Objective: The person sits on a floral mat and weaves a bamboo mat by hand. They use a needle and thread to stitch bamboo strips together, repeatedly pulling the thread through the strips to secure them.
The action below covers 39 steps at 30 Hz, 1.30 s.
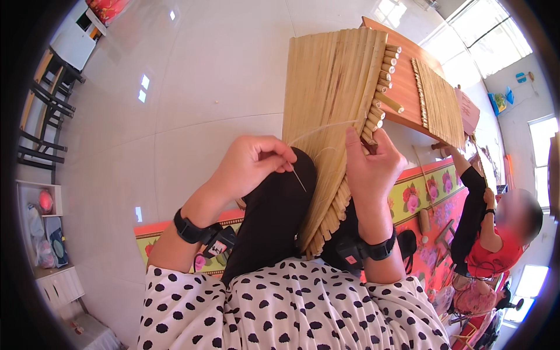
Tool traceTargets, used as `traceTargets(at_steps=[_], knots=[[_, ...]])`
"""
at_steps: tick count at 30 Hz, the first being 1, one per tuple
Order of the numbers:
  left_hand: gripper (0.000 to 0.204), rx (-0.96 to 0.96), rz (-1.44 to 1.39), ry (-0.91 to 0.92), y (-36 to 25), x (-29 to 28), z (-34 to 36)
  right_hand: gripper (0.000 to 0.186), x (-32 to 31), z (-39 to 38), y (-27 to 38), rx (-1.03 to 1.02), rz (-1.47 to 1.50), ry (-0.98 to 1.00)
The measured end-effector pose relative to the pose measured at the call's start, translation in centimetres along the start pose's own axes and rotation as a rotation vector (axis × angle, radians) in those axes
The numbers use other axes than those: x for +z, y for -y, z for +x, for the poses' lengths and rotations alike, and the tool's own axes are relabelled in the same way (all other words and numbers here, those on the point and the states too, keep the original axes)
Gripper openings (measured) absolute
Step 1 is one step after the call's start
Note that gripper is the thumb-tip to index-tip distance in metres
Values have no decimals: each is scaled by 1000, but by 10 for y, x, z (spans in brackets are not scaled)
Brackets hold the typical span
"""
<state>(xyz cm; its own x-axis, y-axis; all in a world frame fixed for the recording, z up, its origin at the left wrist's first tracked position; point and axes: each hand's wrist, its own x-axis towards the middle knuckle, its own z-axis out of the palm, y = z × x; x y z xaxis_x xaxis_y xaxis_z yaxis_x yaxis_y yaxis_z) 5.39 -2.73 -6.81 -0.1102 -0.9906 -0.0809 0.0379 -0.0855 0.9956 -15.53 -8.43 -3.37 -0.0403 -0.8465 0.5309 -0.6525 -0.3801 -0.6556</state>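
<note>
In the head view, the left hand (248, 166) is pinching a thin needle (299, 179), its tip pointing down by the black-clad knee (274, 192); the right hand (376, 163) is gripping the edge of the stalk mat (326, 81), close to the round stalk ends (373, 120); the mat is lying aslant, going from the lap up to the orange-brown table (408, 108); a pale thread (326, 126) is crossing it between both hands; I cannot tell if it is going through the needle's eye; for neat work, the right hand should be pressing the stalks snugly together; the thread should be running straight, because a loose loop could be making a knot; one stalk (389, 102) is poking out, so it is maybe needing a gentle push.
</note>
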Motion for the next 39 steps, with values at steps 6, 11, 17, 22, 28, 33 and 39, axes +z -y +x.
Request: traceTargets(at_steps=[6,11,17,22,28,33,39], knots=[[12,415,780,11,0,-1,-9,47,0,-1,3,-6,-18,0],[14,657,1136,21,4,-8,-12,47,-1,-1,3,-18,-77,16],[3,599,498,-125,-5,-15,-15,47,0,-1,4,-12,-34,5],[6,691,-168,-177,-17,-22,-17,47,0,-1,3,-1,-36,16],[21,702,-378,-149,-33,-25,-20,46,1,-2,1,14,16,16],[17,790,-337,-203,-39,-29,-21,46,0,-2,3,22,33,29],[18,846,-230,-300,-45,-30,-21,42,0,-3,7,26,64,24]])
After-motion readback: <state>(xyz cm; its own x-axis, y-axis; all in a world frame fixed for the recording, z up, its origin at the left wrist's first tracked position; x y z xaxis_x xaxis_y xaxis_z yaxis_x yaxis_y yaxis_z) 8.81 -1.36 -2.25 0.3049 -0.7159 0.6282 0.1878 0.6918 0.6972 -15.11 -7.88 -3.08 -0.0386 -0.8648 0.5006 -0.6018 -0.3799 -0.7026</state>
